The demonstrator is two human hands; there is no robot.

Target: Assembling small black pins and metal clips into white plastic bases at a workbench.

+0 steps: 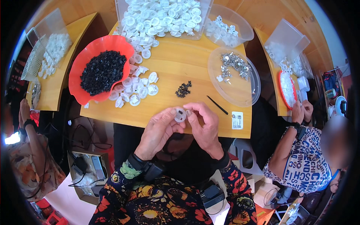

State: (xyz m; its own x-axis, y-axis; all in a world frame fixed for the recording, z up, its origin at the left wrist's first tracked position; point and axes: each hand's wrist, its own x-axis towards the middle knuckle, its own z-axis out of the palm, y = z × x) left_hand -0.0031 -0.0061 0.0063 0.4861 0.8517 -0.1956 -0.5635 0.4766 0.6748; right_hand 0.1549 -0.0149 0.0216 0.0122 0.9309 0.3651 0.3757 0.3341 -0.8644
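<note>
Over the table's near edge, my left hand [159, 129] pinches a small round white plastic piece [180, 115] between thumb and fingers. Dark spots, perhaps a black part, show in its middle. My right hand [205, 125] is closed at the piece's right edge, thumb and forefinger against it; whether they also grip something tiny is hidden. Just beyond lies a small heap of black parts [183, 89]. Similar round white pieces [139, 90] are spread left of that heap, beside a red scalloped bowl [77, 77] full of black parts [103, 71].
At the back stand a clear bin [200, 28] of white pieces and a round clear tub [245, 32]. Metal bits lie in a clear shallow dish [234, 90] at right. Nearer are a thin black stick [217, 105] and a white label [237, 120]. People sit at tables on both sides.
</note>
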